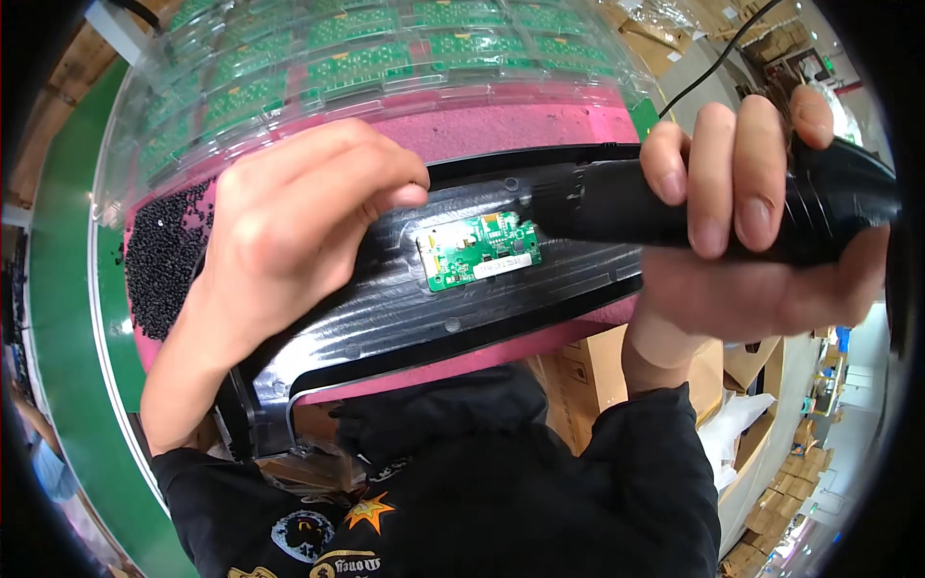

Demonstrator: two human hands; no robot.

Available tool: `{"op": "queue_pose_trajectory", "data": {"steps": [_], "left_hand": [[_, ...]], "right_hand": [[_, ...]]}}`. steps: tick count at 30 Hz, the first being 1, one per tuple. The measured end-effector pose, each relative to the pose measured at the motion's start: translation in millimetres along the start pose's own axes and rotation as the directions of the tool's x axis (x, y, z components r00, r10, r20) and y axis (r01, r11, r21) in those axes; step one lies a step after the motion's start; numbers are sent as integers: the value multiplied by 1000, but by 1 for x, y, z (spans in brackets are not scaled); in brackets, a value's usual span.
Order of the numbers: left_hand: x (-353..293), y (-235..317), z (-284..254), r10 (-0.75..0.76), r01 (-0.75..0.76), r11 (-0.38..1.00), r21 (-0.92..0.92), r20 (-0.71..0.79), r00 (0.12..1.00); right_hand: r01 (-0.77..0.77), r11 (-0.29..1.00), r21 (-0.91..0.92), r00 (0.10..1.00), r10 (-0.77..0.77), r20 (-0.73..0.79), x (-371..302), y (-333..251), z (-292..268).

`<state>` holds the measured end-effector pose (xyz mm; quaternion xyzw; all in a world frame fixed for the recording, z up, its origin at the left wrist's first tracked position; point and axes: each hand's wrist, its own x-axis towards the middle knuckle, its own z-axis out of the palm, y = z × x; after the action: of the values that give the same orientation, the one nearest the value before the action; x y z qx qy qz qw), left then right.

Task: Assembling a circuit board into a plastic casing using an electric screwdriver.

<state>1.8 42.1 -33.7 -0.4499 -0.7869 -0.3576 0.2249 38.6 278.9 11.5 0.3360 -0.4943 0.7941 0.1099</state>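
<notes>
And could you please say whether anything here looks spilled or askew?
Possibly spilled: small black screw-like pieces lie in a loose heap on the pink mat at left, strays at its edge. Nothing else stands out.

The circuit board [467,252] is green with a white label strip [502,266] and yellow-gold patches; the casing [385,329] is glossy black, the handheld tool [621,200] black. The mat [501,118] is pink, the heaped small pieces [166,265] black. Green boards [361,65] show through colourless, clear trays [114,178]. An orange star [370,512] marks the black top [617,477].
</notes>
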Motion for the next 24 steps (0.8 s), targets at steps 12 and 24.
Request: {"op": "queue_pose_trajectory", "data": {"steps": [12,24], "left_hand": [[-13,-12,10,29,121,958,-261,506,862],[-15,-7,7,-150,283,952,-115,632,761]], "right_hand": [[-171,963,-207,975,136,-174,-5,29,-26],[-219,960,-176,975,210,-69,-1,40,-31]]}}
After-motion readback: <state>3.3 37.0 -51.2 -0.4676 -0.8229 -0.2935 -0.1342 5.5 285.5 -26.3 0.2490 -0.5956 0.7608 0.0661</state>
